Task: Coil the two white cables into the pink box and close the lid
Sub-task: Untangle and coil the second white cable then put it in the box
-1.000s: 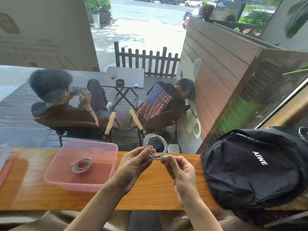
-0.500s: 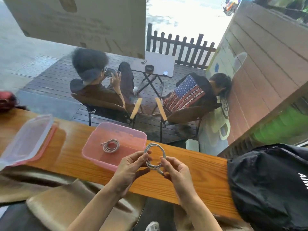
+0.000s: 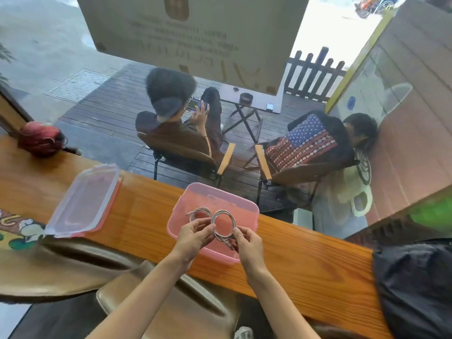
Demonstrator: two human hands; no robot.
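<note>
The open pink box (image 3: 247, 204) stands on the wooden counter (image 3: 305, 270) in front of me. One coiled white cable (image 3: 199, 212) lies inside it at the left. I hold a second coiled white cable (image 3: 223, 225) over the box, just right of the first. My left hand (image 3: 195, 237) pinches the coil's left side. My right hand (image 3: 247, 243) pinches its lower right, where the ends gather. The clear lid with a pink rim (image 3: 85, 201) lies apart on the counter to the left.
A red helmet (image 3: 40, 138) rests at the counter's far left. A black backpack (image 3: 415, 285) fills the right end. A patterned mat (image 3: 14, 228) lies left of the lid. Beyond the window glass, two people sit in chairs.
Both hands carried the coiled cable left from over the bare counter to above the pink box. My view swung left and down, bringing the lid and helmet into sight.
</note>
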